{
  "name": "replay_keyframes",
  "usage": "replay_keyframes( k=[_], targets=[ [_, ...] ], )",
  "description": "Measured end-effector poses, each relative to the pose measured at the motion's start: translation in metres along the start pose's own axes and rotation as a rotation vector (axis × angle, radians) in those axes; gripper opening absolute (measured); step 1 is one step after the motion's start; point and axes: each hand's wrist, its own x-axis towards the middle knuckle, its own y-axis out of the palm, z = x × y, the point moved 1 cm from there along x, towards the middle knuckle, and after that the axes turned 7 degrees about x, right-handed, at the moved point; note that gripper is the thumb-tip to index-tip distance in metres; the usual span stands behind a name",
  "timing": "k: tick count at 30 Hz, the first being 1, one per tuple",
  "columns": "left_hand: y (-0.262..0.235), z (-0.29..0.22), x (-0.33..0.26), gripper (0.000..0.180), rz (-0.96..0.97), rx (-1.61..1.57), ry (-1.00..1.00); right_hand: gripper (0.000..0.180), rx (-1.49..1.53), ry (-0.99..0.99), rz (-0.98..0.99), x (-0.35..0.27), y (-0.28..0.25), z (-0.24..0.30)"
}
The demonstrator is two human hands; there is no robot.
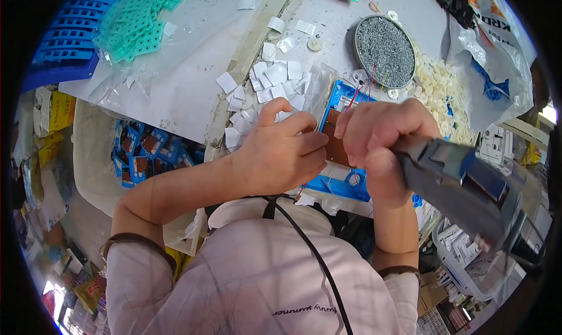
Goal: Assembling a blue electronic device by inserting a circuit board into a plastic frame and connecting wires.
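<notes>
A blue plastic casing (336, 185) lies on the table in front of me, with a brown circuit board (335, 142) and thin red wires in it. My left hand (287, 150) is at the casing's left side, fingers curled and pressed together; whatever they pinch is hidden. Over the casing's right part, my right hand (389, 130) is closed round a dark grey power screwdriver (462, 185). The tool's body slants toward the lower right, and its tip is hidden behind the hand.
White square pads (275, 74) lie scattered beyond my left hand. A round dish of small screws (384, 51) stands behind the casing, beside cream-coloured plastic pieces (439, 86). A bin (93, 153) of blue assemblies is at left, below bagged green parts (140, 30) and a blue basket (73, 27).
</notes>
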Motion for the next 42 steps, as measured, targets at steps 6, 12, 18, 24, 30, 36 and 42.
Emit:
replay_keyframes(
  k=[6,12,18,24,30,36,42],
  targets=[
    [-0.007,-0.015,0.002,0.030,0.176,-0.195,-0.059,0.036,0.101,-0.181,0.065,0.003,-0.037,0.015],
    [-0.003,-0.026,0.008,0.018,0.286,-0.151,0.081,0.062,-0.233,-0.367,-0.196,-0.014,-0.080,0.057],
    [-0.013,-0.019,0.012,0.008,0.373,-0.448,-0.272,0.057,-0.854,-0.411,-0.427,-0.090,-0.048,0.059],
    [-0.012,-0.024,0.019,0.010,0.330,-0.645,-0.483,0.026,-0.970,-0.074,-0.043,-0.107,-0.022,-0.012],
    [-0.016,-0.019,0.018,0.020,0.708,-1.112,-0.986,0.023,-1.022,-0.243,-0.095,-0.115,-0.020,-0.024],
    [-0.015,-0.016,0.026,0.026,0.866,-1.216,-1.137,0.021,-1.052,-0.319,-0.077,-0.115,-0.017,-0.028],
    [-0.012,-0.018,0.022,0.022,0.835,-1.130,-1.045,0.027,-1.036,-0.223,-0.010,-0.112,-0.018,-0.023]
  ],
)
